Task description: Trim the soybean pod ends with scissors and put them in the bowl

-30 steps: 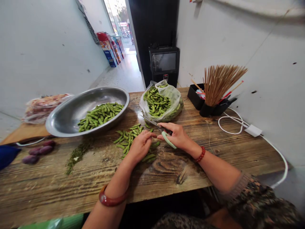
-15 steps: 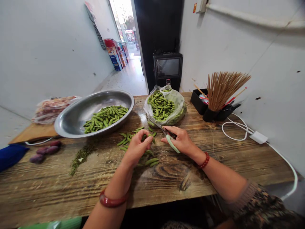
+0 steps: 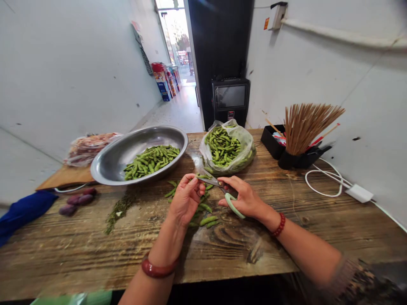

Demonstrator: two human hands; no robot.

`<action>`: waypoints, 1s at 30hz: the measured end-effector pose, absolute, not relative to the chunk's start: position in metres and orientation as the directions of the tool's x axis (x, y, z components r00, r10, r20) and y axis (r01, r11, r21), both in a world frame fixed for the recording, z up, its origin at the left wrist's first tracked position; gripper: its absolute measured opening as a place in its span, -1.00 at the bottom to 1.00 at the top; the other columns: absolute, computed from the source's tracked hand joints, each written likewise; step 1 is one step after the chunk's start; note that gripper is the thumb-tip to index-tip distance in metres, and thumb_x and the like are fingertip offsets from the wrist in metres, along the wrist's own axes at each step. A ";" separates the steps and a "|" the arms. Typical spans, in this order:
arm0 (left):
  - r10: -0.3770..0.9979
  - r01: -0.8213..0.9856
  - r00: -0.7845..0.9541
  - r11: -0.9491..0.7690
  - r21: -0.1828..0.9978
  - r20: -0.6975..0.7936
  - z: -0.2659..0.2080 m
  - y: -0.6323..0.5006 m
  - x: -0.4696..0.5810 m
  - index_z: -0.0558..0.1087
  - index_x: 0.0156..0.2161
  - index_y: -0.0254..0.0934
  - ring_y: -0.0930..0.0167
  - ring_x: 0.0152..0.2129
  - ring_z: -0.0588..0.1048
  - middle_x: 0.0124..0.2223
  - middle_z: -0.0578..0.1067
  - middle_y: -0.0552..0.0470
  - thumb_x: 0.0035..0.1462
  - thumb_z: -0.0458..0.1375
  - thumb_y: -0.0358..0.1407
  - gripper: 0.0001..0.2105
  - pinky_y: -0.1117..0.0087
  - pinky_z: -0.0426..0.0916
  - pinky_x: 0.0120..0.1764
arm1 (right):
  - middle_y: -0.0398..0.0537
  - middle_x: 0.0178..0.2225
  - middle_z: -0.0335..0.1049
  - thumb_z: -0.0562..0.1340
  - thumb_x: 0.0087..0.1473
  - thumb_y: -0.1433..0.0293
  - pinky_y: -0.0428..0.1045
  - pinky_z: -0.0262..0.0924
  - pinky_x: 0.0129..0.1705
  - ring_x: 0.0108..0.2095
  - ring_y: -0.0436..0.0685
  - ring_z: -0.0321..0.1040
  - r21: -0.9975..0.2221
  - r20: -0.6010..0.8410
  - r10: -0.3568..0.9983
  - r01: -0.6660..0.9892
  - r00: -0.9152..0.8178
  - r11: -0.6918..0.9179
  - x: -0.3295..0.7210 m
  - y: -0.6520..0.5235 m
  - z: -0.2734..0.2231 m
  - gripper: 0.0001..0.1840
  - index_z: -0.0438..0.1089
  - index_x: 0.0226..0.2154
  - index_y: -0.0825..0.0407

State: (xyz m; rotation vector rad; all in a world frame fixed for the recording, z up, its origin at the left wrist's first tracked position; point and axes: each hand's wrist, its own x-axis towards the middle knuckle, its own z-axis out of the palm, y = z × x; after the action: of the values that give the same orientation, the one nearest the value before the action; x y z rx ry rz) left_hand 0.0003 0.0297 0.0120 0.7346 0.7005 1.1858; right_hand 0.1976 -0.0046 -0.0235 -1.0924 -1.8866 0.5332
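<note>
My right hand (image 3: 243, 198) is wrapped round the pale green handles of a pair of scissors (image 3: 234, 206), whose blades point left towards my other hand. Pinched in the fingers of my left hand (image 3: 187, 198) is a green soybean pod (image 3: 201, 176), held at the scissor blades. Loose pods (image 3: 208, 220) lie on the wooden table under and beside my left hand. Beyond my hands stands an open plastic bag (image 3: 246, 142) full of pods. To its left, a wide steel basin (image 3: 110, 163) holds a heap of pods on its near right side.
Small green trimmings (image 3: 117, 212) lie left of my hands. Farther left are purple-red plums or similar (image 3: 76, 201), a blue cloth (image 3: 27, 212) and a bagged reddish food (image 3: 89, 148) on a cutting board. At right stand bamboo skewers (image 3: 305, 127) and a white cable with an adapter (image 3: 359, 192).
My left hand has turned and raised a pod to the scissors. The scissor blades now meet the pod near my left fingertips. The whole view has shifted slightly.
</note>
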 end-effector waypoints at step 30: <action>0.951 0.131 0.293 -0.143 0.981 0.099 0.006 0.030 -0.004 0.59 -0.29 -0.29 0.37 -0.35 0.44 -0.31 0.57 0.00 0.03 0.24 -0.23 -0.81 0.40 0.29 -0.22 | -0.10 -0.40 0.33 0.39 -0.07 0.22 -0.08 0.18 -0.35 -0.42 0.02 0.24 -0.681 0.402 0.868 0.538 -0.292 0.497 0.202 -0.004 -0.021 -0.41 0.38 0.02 0.06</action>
State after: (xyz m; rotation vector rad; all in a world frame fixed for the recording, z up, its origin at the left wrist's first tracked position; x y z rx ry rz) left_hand -0.0035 0.0296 0.0064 1.5328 1.0355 1.0018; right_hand 0.2017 -0.0042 -0.0206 -1.1555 -1.9736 0.5461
